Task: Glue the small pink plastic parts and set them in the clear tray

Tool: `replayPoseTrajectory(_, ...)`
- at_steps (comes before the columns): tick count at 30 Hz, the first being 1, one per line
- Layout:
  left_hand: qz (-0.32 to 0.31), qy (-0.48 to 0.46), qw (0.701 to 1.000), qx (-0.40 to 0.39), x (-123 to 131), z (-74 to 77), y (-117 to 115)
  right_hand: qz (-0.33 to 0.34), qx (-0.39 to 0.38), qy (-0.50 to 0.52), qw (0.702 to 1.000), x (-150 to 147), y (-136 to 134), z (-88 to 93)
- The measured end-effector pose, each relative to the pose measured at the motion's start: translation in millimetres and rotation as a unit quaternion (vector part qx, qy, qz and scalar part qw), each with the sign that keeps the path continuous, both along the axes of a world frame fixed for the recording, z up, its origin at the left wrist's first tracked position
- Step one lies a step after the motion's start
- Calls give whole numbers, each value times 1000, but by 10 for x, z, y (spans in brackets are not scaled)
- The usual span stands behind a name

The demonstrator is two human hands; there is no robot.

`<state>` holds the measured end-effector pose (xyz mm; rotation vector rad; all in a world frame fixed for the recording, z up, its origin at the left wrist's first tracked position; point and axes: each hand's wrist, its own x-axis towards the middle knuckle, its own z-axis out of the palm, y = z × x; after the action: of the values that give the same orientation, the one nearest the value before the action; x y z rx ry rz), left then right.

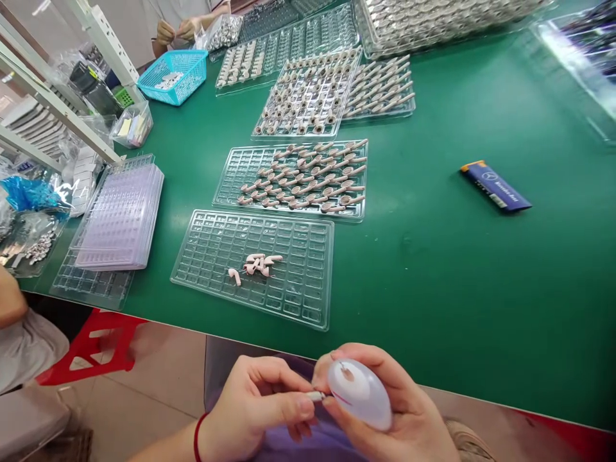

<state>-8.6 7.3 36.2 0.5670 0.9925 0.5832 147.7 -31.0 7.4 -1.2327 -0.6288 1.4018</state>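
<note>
Near the table's front edge, my left hand pinches a small whitish earbud part between thumb and fingertips. My right hand is wrapped round a translucent white squeeze bottle, its rounded base facing the camera. The bottle's thin dark tip touches or nearly touches the part's end; fingers hide the exact contact. Beyond my hands, a clear compartment tray carries a small heap of pinkish-white earbud shells. Behind it, another clear tray holds rows of earbud pieces with long stems.
More filled trays stand farther back. A blue basket and a stack of plastic trays are on the left, near a white metal frame. A dark blue packet lies at right. Another person's hands work across the table.
</note>
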Motion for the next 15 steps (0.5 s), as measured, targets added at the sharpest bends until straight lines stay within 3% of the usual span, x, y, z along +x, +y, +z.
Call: replayPoseTrajectory(15, -22, 43, 998, 51, 48, 121, 14, -3, 2, 61, 998, -43, 18, 111)
